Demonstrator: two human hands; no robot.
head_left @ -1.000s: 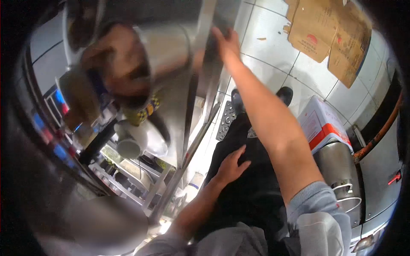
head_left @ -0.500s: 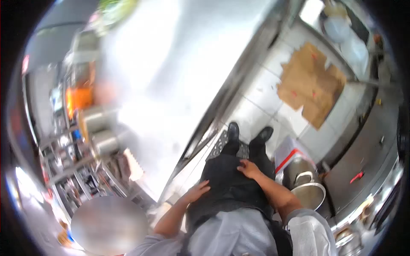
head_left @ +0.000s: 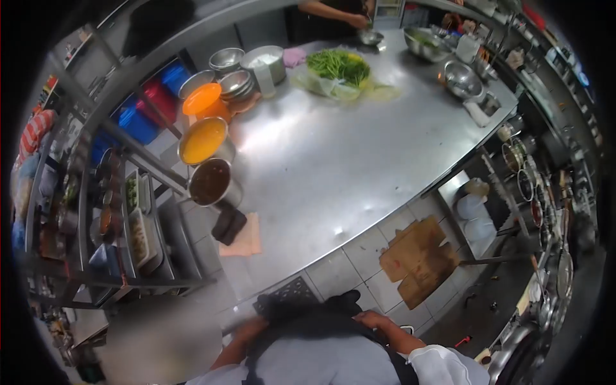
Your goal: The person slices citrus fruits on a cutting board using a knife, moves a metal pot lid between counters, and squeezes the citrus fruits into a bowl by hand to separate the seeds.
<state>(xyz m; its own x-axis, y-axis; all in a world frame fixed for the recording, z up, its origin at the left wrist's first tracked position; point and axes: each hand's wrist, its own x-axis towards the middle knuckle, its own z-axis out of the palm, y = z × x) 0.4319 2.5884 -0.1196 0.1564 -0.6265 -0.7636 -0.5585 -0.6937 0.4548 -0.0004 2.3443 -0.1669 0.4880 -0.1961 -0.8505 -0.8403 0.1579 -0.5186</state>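
Note:
My left hand (head_left: 251,328) is low at the left side of my dark apron, smeared by motion, its fingers not clear. On the other side my right hand (head_left: 372,320) rests against the apron (head_left: 308,327), fingers apart, with nothing in it. In front stands a metal table (head_left: 321,173). On its left edge are a pot of dark sauce (head_left: 210,182), a pot of yellow liquid (head_left: 204,140) and an orange bowl (head_left: 203,101). Near the closest corner lie a dark block (head_left: 229,226) and a pinkish cloth (head_left: 247,237). Leafy greens (head_left: 340,68) sit in a bag at the back.
A co-worker's hand (head_left: 356,20) is over a small metal bowl (head_left: 371,37) across the table. Metal bowls (head_left: 462,80) stand at the back right. Shelves with food trays (head_left: 144,237) are at the left. Flattened cardboard (head_left: 420,260) lies on the floor.
The view has swung up from the floor to the whole table. My right hand has come back from the metal edge to my apron, and my left hand has moved to the apron's left side.

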